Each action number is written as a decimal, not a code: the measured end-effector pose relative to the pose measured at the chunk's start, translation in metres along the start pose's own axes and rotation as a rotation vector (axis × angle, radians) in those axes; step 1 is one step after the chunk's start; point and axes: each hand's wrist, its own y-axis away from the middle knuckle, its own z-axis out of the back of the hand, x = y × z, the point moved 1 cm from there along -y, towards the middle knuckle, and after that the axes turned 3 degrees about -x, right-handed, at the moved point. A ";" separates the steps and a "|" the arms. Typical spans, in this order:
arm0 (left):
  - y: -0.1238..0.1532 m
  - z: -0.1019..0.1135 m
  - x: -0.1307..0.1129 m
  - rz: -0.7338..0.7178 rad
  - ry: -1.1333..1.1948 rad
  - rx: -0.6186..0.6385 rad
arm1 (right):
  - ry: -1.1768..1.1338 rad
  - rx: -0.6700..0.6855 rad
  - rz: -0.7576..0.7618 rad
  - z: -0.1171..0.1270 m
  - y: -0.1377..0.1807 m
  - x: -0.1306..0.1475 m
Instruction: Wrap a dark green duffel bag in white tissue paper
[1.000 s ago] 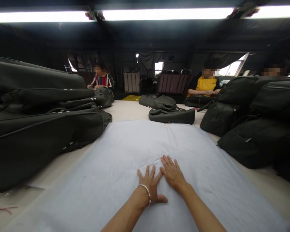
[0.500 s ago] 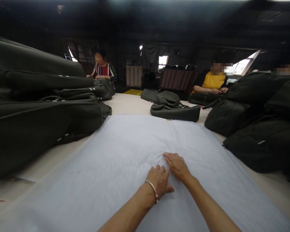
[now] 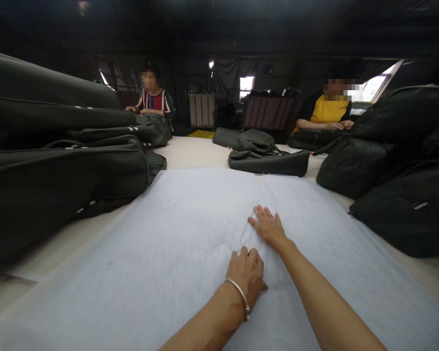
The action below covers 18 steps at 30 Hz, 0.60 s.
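A wide white sheet (image 3: 161, 243), thin and lightly wrinkled, covers the table in front of me; I cannot tell whether it is cloth or plastic. My right hand (image 3: 269, 226) lies flat on it, palm down, with the fingers spread. Nearer to me and a little to the left, my left hand (image 3: 246, 273), with a silver bangle at the wrist, rests on the sheet. Its fingers are curled under and the thumb sticks out to the right; whatever the fingertips grip, if anything, is hidden. Small creases run across the sheet between the two hands.
Dark bags are stacked along the left (image 3: 76, 180) and the right (image 3: 406, 214). More dark bags (image 3: 269, 163) lie past the sheet's far edge. Two people, one in a striped top (image 3: 155, 105) and one in a yellow shirt (image 3: 327, 109), work across the table.
My right hand has slid forward and flattened, its fingers now spread. My left hand has shifted slightly right, its fingers more curled. The view has moved a little.
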 end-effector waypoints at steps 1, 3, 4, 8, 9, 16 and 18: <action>0.000 0.000 0.000 0.001 0.001 0.005 | -0.019 -0.006 -0.023 0.001 -0.004 0.000; -0.001 0.000 0.000 0.005 0.000 0.010 | -0.056 -0.050 -0.091 0.010 -0.010 0.000; -0.001 0.000 0.001 0.005 -0.001 0.013 | -0.073 -0.094 -0.137 0.019 -0.011 -0.002; -0.003 -0.001 0.002 0.012 -0.007 0.051 | -0.116 -0.311 -0.300 0.071 0.013 -0.035; -0.003 -0.001 0.002 0.017 -0.005 0.070 | -0.124 -0.349 -0.314 0.084 0.027 -0.049; 0.002 0.005 -0.001 0.050 -0.002 0.086 | -0.175 -0.547 -0.174 0.110 0.165 -0.163; 0.004 0.008 -0.002 0.053 -0.020 0.086 | -0.183 -0.534 -0.235 0.103 0.201 -0.185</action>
